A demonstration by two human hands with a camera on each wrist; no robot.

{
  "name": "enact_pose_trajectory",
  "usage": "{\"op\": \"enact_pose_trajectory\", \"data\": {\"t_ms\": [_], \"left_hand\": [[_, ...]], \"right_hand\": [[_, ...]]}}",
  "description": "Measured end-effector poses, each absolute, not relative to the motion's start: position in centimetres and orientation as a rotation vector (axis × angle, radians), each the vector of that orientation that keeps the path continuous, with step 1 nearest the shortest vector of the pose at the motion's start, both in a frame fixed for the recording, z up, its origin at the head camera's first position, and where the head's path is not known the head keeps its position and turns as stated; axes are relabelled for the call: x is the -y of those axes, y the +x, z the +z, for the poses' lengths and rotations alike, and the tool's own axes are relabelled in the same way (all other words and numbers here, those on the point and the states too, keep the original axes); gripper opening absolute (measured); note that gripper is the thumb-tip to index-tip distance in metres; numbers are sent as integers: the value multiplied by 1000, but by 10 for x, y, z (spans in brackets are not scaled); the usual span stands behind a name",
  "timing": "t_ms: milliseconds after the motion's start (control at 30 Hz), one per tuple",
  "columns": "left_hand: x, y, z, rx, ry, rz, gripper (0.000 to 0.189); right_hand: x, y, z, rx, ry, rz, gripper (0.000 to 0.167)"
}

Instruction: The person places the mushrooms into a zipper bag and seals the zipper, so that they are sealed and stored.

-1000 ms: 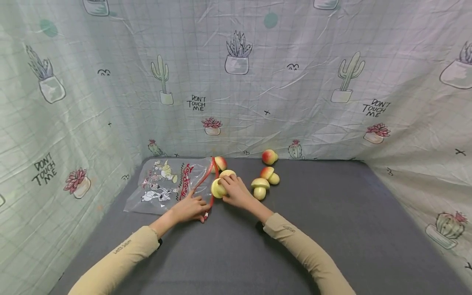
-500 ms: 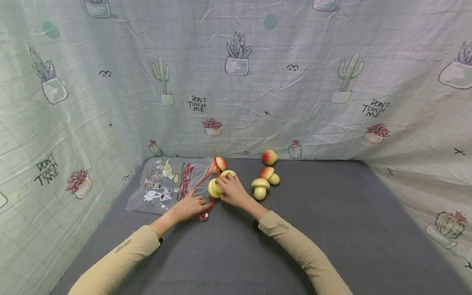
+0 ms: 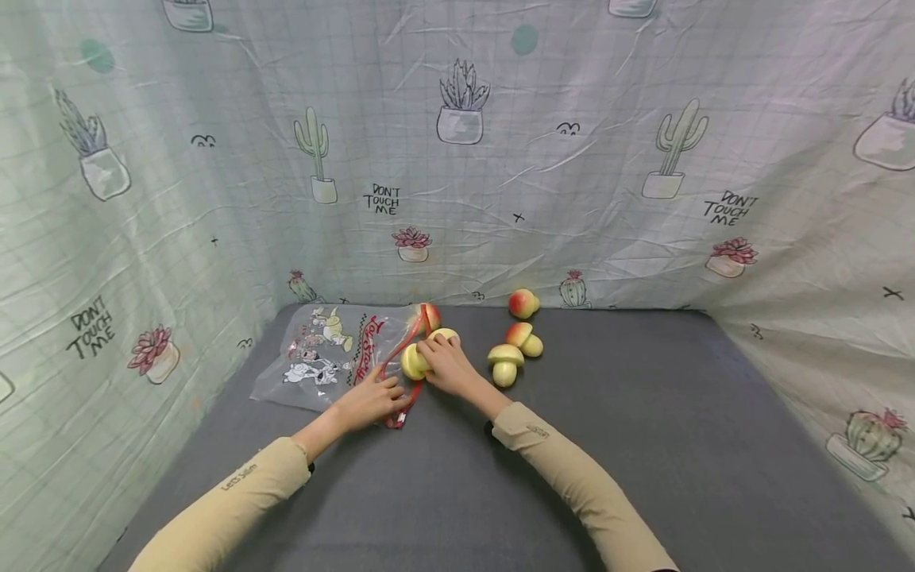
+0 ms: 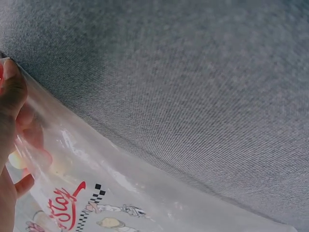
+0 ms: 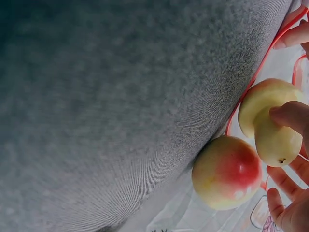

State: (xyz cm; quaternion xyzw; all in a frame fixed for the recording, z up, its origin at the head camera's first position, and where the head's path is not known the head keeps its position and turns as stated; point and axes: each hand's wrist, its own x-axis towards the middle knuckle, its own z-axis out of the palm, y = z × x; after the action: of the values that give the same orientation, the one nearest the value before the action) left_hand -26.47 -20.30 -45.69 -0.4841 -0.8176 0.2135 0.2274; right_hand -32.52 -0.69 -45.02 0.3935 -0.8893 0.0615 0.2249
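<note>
My left hand [image 3: 372,403] grips the red-zipped edge of a clear plastic bag [image 3: 307,349] printed with cartoon figures. In the left wrist view, its thumb [image 4: 14,84] lies along the bag's edge, with fingers showing through the plastic. My right hand [image 3: 452,369] holds a pale yellow toy mushroom [image 5: 277,140] by the stem, cap toward the bag's mouth. Another rounded yellow cap [image 3: 445,334] shows right at its fingers. In the right wrist view, a red-and-yellow mushroom cap [image 5: 227,172] sits beside the held mushroom. A red-topped mushroom [image 3: 431,317] shows behind the red zip.
To the right of my right hand stand a yellow mushroom [image 3: 505,365], a tipped red-and-yellow one [image 3: 524,339] and a red-capped one [image 3: 523,303] near the back. The grey tabletop [image 3: 643,413] ends at a printed curtain [image 3: 572,175].
My right hand has moved slightly left with the yellow mushroom, to the bag's mouth. The bag and its red edge have shifted a little right, with my left hand still on it.
</note>
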Motion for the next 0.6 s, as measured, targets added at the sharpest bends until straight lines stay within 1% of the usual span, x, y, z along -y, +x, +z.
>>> {"op": "enact_pose_trajectory", "data": {"t_ms": [167, 300, 600], "left_hand": [[203, -263, -457, 2231, -1305, 625, 35], [203, -263, -456, 2214, -1295, 686, 36], [200, -262, -450, 2199, -1285, 779, 46]], "right_hand": [[11, -328, -452, 2455, 1070, 115, 33], [13, -329, -453, 2461, 1054, 66, 35], [14, -335, -453, 2394, 1013, -22, 37]]}}
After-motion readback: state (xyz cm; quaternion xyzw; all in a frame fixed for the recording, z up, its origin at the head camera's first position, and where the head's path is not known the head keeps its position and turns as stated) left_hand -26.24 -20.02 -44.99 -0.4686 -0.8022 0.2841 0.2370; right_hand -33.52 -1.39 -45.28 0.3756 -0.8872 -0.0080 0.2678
